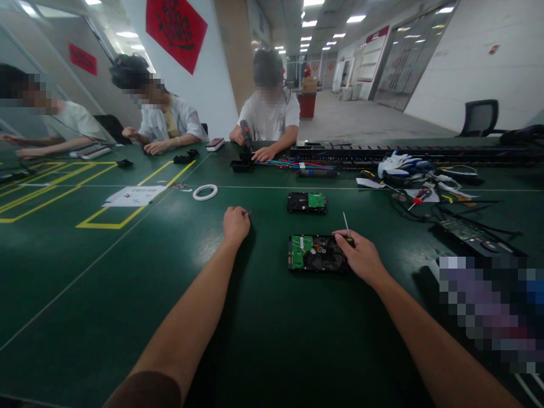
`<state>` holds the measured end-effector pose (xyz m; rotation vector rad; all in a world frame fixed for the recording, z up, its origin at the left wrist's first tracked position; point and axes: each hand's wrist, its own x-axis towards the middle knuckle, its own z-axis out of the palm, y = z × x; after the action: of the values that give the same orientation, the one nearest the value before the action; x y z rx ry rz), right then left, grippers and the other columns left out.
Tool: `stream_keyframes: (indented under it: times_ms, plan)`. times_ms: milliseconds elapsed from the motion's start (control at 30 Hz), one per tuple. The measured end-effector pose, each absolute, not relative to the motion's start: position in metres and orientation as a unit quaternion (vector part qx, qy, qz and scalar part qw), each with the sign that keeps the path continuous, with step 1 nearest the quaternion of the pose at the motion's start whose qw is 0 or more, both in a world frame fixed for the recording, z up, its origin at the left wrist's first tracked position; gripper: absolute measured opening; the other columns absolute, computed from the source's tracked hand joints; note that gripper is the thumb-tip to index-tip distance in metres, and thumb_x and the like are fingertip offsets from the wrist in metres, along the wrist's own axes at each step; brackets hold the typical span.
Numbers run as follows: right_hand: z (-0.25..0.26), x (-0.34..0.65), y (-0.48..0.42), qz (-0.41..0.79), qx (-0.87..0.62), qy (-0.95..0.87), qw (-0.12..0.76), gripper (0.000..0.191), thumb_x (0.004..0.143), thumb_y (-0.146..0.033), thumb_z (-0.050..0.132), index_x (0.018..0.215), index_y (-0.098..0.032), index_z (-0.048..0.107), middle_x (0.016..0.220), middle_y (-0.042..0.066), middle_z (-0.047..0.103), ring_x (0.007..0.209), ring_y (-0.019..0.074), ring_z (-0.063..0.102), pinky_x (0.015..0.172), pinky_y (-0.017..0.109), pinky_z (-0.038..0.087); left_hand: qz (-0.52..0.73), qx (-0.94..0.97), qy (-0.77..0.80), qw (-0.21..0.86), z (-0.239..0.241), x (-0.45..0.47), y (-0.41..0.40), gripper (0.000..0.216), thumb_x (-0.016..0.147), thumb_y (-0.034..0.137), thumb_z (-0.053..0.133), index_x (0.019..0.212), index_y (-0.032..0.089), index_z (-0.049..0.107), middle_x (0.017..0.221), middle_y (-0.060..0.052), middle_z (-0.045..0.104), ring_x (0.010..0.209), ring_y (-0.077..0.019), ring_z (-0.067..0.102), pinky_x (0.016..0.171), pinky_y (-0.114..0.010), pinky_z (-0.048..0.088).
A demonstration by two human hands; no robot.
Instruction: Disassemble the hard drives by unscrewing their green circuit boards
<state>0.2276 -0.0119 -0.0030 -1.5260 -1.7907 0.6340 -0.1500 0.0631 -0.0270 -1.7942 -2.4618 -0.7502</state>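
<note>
Gripping a screwdriver point(346, 225) in right hand point(362, 259) fingers at hard drive point(314, 253), left hand point(236, 224) fingers curled tight.

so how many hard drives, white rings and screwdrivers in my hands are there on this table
hard drives: 2
white ring: 1
screwdriver in right hand: 1
total: 4

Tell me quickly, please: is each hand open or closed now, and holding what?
Left hand: closed fist, contents cannot be told.
Right hand: closed on a screwdriver, at the near hard drive.
</note>
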Motion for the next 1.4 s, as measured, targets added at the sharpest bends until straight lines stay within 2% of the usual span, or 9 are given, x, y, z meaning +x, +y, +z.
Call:
stream_keyframes:
  times_ms: [367, 567, 700, 900, 1400]
  plan:
    - [-0.0007, 0.2273, -0.0135, 0.249, -0.594, -0.685, 0.34, 0.035, 0.097, -0.049, 0.052, 0.111, -0.025, 0.073, 0.105, 0.005, 0.074, 0.094, 0.0233, 0.067, 0.081, 0.035, 0.049, -0.25, -0.585, -0.772, -0.011, -0.0326, -0.1599, 0.0662, 0.018, 0.095, 0.024, 0.054, 0.099, 0.02, 0.071, 0.108, -0.01, 0.067, 0.104, -0.0242, 0.062, 0.095, -0.036, 0.047]
    - [-0.0016, 0.228, -0.0124, 0.253, -0.593, -0.684, 0.341, 0.037, 0.096, -0.05, 0.052, 0.111, -0.024, 0.074, 0.106, 0.006, 0.075, 0.093, 0.0245, 0.068, 0.081, 0.036, 0.049, -0.253, -0.595, -0.763, -0.016, -0.0343, -0.1594, 0.0657, 0.02, 0.095, 0.022, 0.054, 0.112, 0.022, 0.066, 0.11, -0.006, 0.071, 0.103, -0.0207, 0.064, 0.089, -0.031, 0.049]
    - [-0.0046, 0.229, -0.011, 0.248, -0.592, -0.684, 0.345, 0.036, 0.096, -0.05, 0.053, 0.11, -0.025, 0.074, 0.103, 0.005, 0.075, 0.091, 0.0248, 0.067, 0.08, 0.036, 0.048, -0.242, -0.6, -0.762, -0.016, -0.034, -0.1579, 0.0679, 0.028, 0.095, 0.024, 0.056, 0.122, 0.024, 0.066, 0.117, -0.007, 0.069, 0.111, -0.0223, 0.063, 0.094, -0.032, 0.049]
    - [-0.0048, 0.2291, -0.0114, 0.256, -0.588, -0.685, 0.346, 0.035, 0.096, -0.05, 0.053, 0.11, -0.026, 0.074, 0.105, 0.005, 0.074, 0.091, 0.0245, 0.067, 0.079, 0.036, 0.048, -0.221, -0.601, -0.768, -0.015, -0.0295, -0.155, 0.068, 0.026, 0.097, 0.031, 0.053, 0.11, 0.028, 0.075, 0.114, -0.009, 0.068, 0.109, -0.0255, 0.063, 0.094, -0.035, 0.049]
    - [-0.007, 0.2303, -0.0102, 0.256, -0.581, -0.691, 0.346, 0.033, 0.097, -0.049, 0.052, 0.11, -0.026, 0.073, 0.104, 0.004, 0.074, 0.092, 0.0232, 0.067, 0.08, 0.036, 0.048, -0.218, -0.599, -0.77, -0.013, -0.0279, -0.1528, 0.0674, 0.022, 0.097, 0.03, 0.052, 0.104, 0.026, 0.072, 0.111, -0.009, 0.068, 0.108, -0.0249, 0.062, 0.091, -0.034, 0.049]
